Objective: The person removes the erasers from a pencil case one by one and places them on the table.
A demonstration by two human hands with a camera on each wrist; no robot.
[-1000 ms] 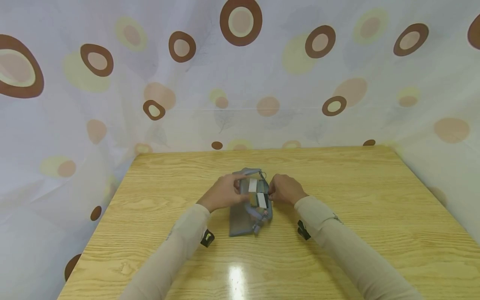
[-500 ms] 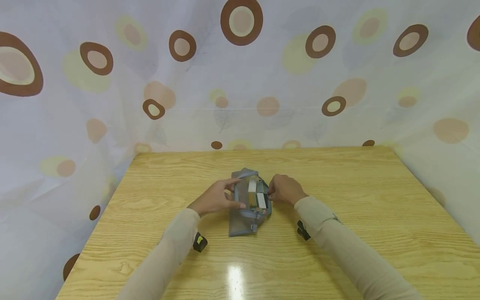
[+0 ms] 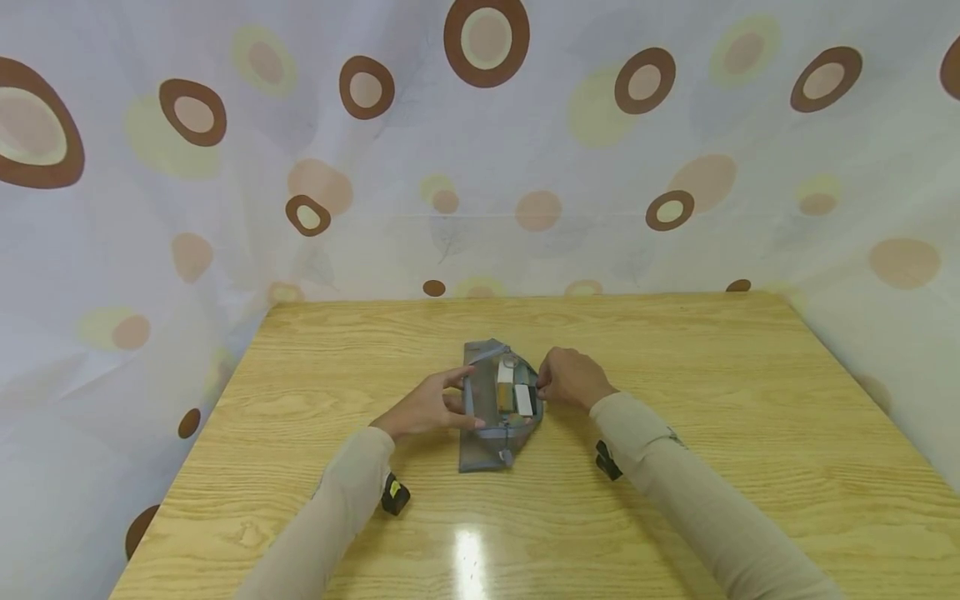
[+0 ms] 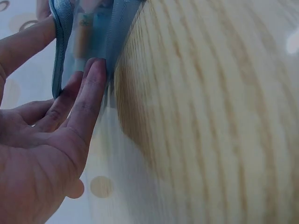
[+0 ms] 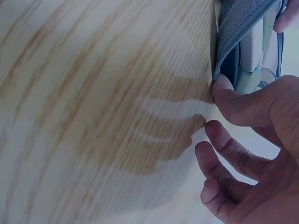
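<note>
A grey-blue zip pouch (image 3: pixel 483 402) lies in the middle of the wooden table, its mouth spread wide. Several small items sit inside, among them a white piece (image 3: pixel 523 401) and a yellow-brown piece (image 3: pixel 506 397); their kinds are too small to tell. My left hand (image 3: pixel 422 408) touches the pouch's left rim with extended, parted fingers. At the opposite rim, my right hand (image 3: pixel 573 380) pinches the edge. The right wrist view has the thumb (image 5: pixel 224 91) against the zip edge (image 5: pixel 250 25), with three other fingers curved below it, off the pouch.
The wooden table (image 3: pixel 675 350) stretches around the pouch on all sides. A white curtain (image 3: pixel 540 267) with brown and yellow circles hangs behind it and along both sides. Black wrist cameras, one (image 3: pixel 394 493) on the left and one (image 3: pixel 608 461) on the right, hang below the sleeves.
My left hand has shifted left and slightly nearer, drawing the pouch's left rim with it. The mouth has widened and more of the contents show. The right hand has stayed in place.
</note>
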